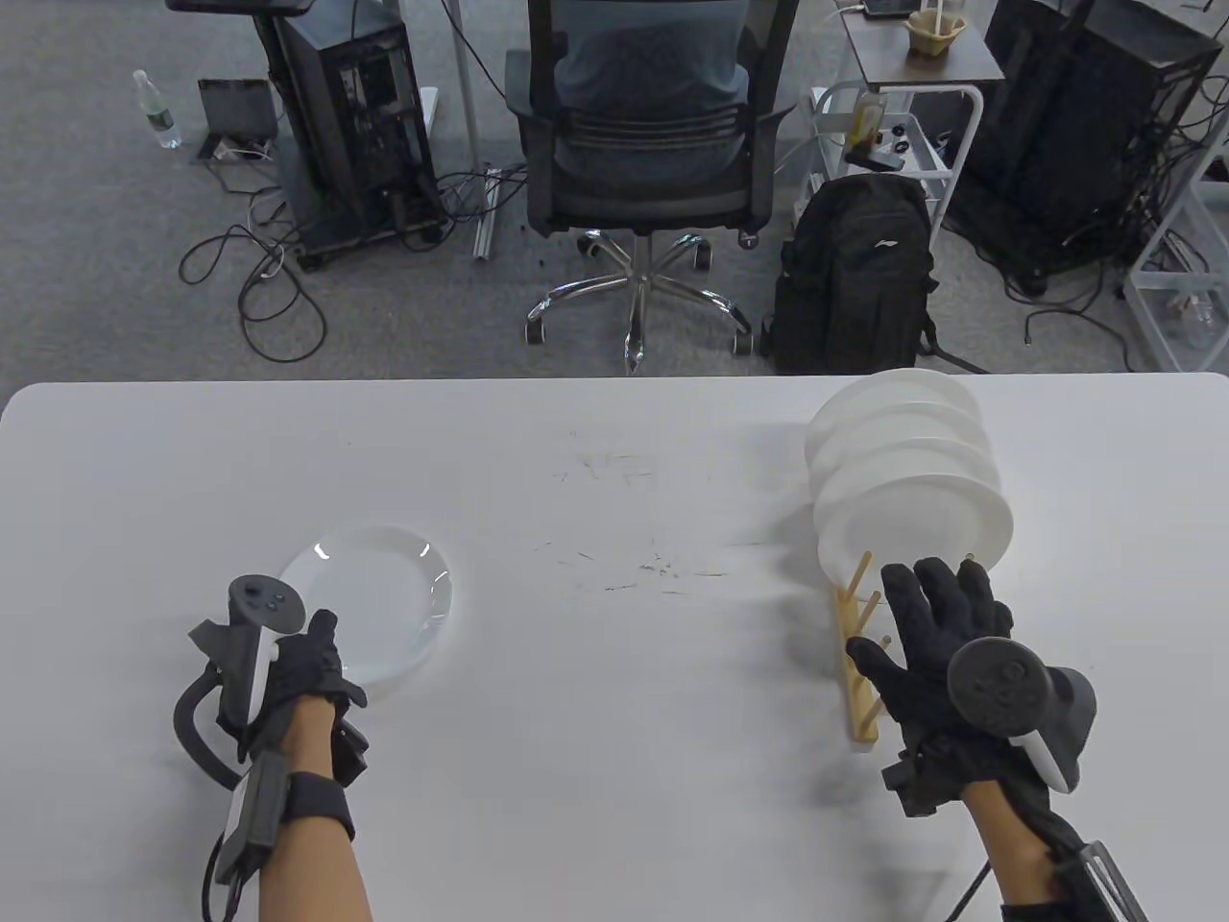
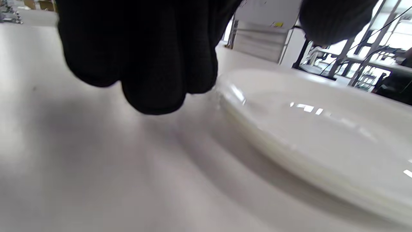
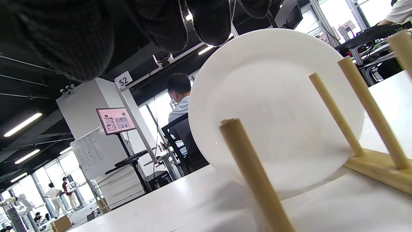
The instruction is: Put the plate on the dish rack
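A white plate lies flat on the table's left side; it also shows in the left wrist view. My left hand is at its near-left rim. Its fingers hang just beside the rim and the thumb is above the plate, with no clear grip. A wooden dish rack stands at the right with three white plates upright in its far slots. My right hand hovers open and empty, fingers spread, over the rack's near pegs. The nearest racked plate faces the right wrist view.
The white table ends at its far edge near an office chair and a black backpack. Near slots of the rack hold no plate. The rack base runs along the table's right side.
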